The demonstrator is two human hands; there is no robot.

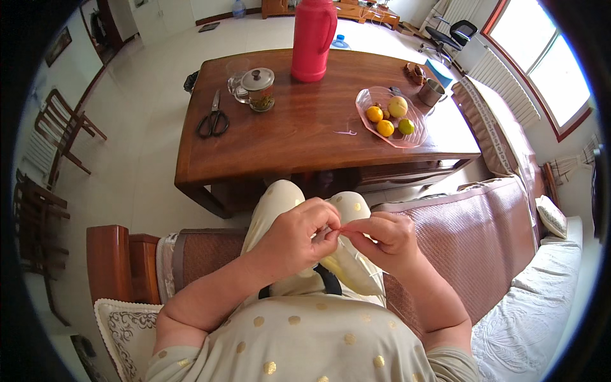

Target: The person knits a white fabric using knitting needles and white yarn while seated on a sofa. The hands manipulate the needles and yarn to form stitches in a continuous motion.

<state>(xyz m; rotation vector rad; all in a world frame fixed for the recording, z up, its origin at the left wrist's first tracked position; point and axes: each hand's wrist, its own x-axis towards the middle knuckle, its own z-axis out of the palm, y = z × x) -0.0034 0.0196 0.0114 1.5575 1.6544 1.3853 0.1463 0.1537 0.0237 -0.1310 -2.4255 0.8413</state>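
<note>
Above my lap, my left hand (305,234) and my right hand (389,238) meet at the fingertips. Both pinch what looks like a thin thread; the exact spot between the fingers is too small to make out. Below the hands, a pale yellow and white soft piece (351,272) lies across my thigh, partly hidden by the right hand. Fine white strands (377,273) stick out beside it, under the right wrist. A dark strap (327,281) shows between my legs.
A wooden coffee table (248,153) stands before my knees. On it are scissors (214,117), a lidded glass teapot (259,88), a red thermos (312,40), a fruit bowl (415,136), a floss pick (346,132) and a metal mug (432,93). The sofa mat (458,238) extends rightward.
</note>
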